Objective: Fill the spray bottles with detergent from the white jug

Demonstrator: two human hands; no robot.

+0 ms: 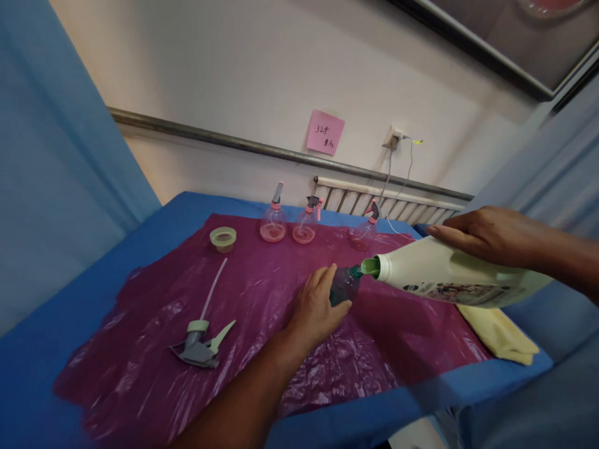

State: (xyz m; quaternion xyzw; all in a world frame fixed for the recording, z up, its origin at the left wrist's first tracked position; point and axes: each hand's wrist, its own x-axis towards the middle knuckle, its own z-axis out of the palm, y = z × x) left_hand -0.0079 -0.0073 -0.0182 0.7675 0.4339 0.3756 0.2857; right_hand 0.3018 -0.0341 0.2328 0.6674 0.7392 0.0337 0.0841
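Note:
My left hand [318, 305] is wrapped round a small dark green bottle [345, 284], which has no spray head on and leans toward the right. In my right hand [491, 236] is a large pale green jug [435, 268], tipped to the left, its green spout at the mouth of the small bottle. Whether liquid is flowing is too small to tell. A grey and green spray head [198, 349] with a long tube lies on the purple plastic sheet [159, 312] at the left. Behind it stands a pale green cap [223, 239].
Three spray bottles with pink parts, one at the left [273, 224], one in the middle [304, 226] and one at the right [364, 234], stand along the back. A folded yellow cloth [498, 333] lies at the right edge of the blue table cover [327, 430]. A cable hangs from the wall socket [393, 138].

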